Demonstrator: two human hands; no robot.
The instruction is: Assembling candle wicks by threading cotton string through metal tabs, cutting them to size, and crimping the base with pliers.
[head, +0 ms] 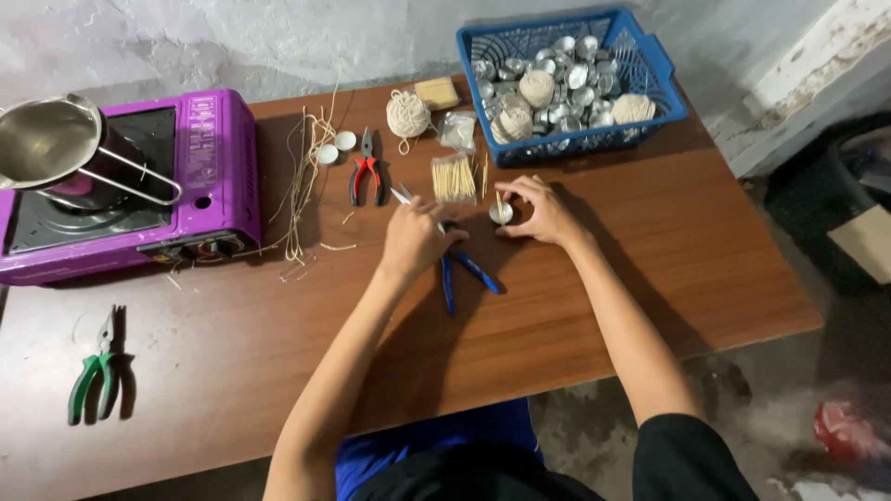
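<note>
My left hand (411, 238) grips blue-handled pliers (469, 274), whose handles stick out toward me across the brown table (650, 269). Their metal tips (401, 195) point away to the upper left. My right hand (543, 211) cups a small round metal cup (501, 213) on the table, with a thin stick or wick standing upright in it. The two hands are close together, just in front of a clear packet of thin wooden sticks (454, 178).
A blue basket (661, 83) of metal cups and twine balls sits at the back right. A twine ball (407, 113), red pliers (368, 172) and loose wick strands (306, 181) lie behind. At the left stands a purple portable stove (218, 172) with a metal pot (46, 144); green pliers (100, 371) lie near the front.
</note>
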